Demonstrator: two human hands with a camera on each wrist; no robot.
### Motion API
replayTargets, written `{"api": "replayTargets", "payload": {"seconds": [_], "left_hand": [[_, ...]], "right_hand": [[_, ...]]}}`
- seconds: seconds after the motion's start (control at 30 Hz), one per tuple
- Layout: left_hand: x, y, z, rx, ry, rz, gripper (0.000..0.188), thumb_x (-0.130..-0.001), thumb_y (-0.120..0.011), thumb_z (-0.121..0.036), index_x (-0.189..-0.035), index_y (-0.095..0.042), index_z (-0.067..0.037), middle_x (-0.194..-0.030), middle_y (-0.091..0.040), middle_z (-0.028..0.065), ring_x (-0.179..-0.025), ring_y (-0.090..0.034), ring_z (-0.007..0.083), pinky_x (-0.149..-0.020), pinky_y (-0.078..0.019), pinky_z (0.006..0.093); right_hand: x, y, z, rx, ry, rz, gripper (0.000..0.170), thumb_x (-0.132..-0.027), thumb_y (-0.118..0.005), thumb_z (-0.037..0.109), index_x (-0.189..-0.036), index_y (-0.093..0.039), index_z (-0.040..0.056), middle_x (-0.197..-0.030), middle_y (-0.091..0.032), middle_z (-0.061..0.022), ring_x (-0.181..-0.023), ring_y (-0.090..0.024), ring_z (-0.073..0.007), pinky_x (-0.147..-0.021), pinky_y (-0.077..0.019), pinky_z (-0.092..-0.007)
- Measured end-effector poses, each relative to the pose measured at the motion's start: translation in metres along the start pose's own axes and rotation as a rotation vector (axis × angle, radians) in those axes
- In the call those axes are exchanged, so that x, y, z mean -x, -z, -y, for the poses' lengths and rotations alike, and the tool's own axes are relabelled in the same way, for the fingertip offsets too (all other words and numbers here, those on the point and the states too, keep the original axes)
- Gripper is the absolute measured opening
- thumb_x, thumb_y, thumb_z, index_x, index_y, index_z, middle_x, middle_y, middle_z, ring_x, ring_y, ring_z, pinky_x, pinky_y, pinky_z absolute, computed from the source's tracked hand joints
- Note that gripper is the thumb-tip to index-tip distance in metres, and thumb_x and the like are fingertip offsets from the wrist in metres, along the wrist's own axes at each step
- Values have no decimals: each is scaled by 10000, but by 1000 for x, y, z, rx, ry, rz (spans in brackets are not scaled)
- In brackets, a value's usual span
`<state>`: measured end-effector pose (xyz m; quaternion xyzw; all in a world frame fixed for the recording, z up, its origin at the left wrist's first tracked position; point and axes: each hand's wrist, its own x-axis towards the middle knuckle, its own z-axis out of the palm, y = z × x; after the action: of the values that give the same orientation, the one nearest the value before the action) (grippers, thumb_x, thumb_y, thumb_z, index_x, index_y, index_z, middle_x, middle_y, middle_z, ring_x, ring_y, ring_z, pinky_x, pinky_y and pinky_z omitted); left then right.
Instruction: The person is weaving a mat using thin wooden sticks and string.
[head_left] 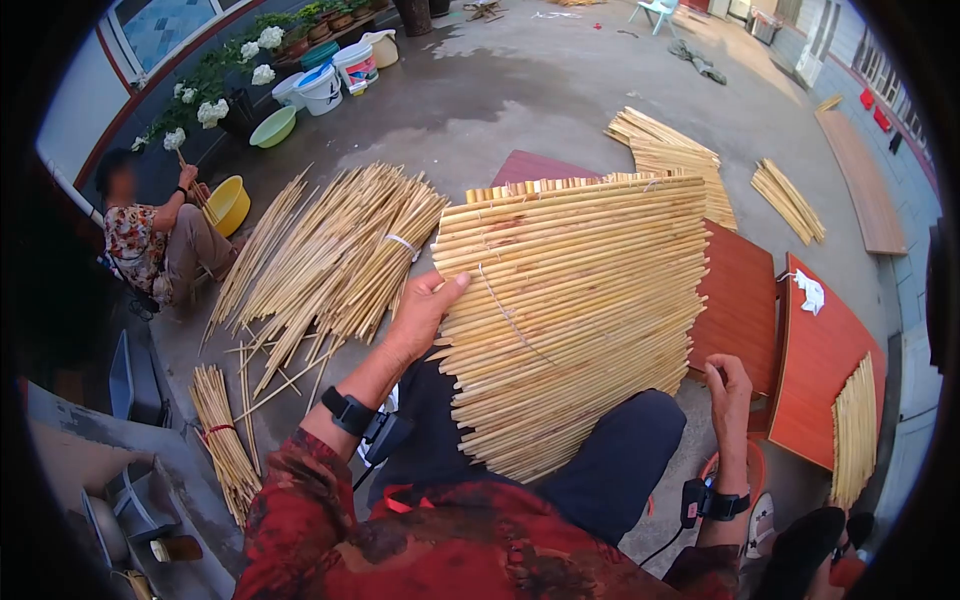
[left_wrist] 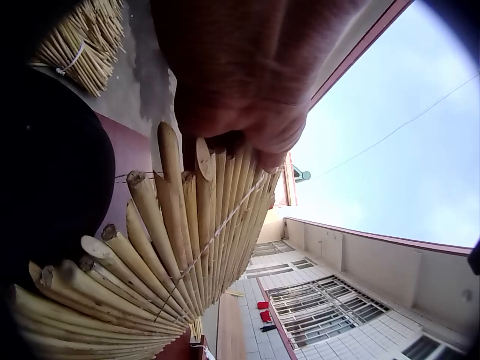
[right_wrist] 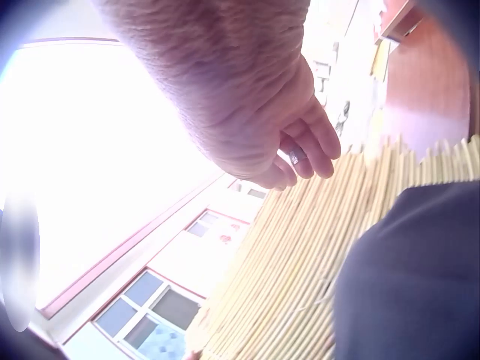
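Note:
A mat of woven reed sticks (head_left: 590, 290), laced with thin pale string (head_left: 503, 312), stands tilted over the knees. My left hand (head_left: 422, 312) grips its left edge, thumb on the near face. In the left wrist view that hand (left_wrist: 240, 82) hides some stick tips, while cut, slanted stick ends (left_wrist: 142, 202) fan out below it. Off the mat's right edge hovers my right hand (head_left: 732, 390), fingers loosely curled around nothing. The right wrist view shows this hand (right_wrist: 247, 127) with a ring on one finger; the mat lies beyond the fingertips.
Loose sticks (head_left: 330, 255) lie piled on the left, beside a red-tied bundle (head_left: 222, 440). Red-brown boards (head_left: 815, 355) at right carry a stick bundle (head_left: 853, 430). More bundles (head_left: 788, 200) lie behind. Another person (head_left: 160, 230) sits at left near a yellow basin (head_left: 230, 205).

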<state>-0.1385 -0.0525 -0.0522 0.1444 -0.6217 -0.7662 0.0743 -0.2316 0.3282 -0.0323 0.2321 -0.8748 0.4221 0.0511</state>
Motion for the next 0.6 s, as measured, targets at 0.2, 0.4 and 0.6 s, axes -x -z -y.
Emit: {"api": "replayTargets", "payload": {"seconds": [0.2, 0.4, 0.6], "left_hand": [[5, -17, -7, -30, -126, -47, 303, -917, -583, -198, -1123, -607, 23, -1018, -649, 66, -889, -583, 84, -783, -483, 242], [6, -20, -1, -67, -170, -44, 291, -906, -573, -145, -1134, -594, 34, -1033, -651, 68, -932, -563, 95, -822, -463, 259], [5, -25, -4, -107, -244, -33, 305, -899, -588, -162, -1125, -594, 43, -1036, -653, 76, -933, -582, 111, -820, -465, 259]], "right_hand": [[-40, -126, 130, 123, 358, 313, 203, -782, -666, 158, -929, -582, 46, -872, -573, -120, -794, -602, -304, -671, -492, -394], [-41, -163, 120, 278, 377, 104, 183, -748, -658, 119, -870, -557, 29, -894, -576, -148, -757, -586, -336, -658, -489, -403], [-43, -125, 136, -864, -205, 259, 86, -863, -567, 100, -855, -561, 16, -788, -578, -55, -555, -551, -175, -536, -467, -295]]}}
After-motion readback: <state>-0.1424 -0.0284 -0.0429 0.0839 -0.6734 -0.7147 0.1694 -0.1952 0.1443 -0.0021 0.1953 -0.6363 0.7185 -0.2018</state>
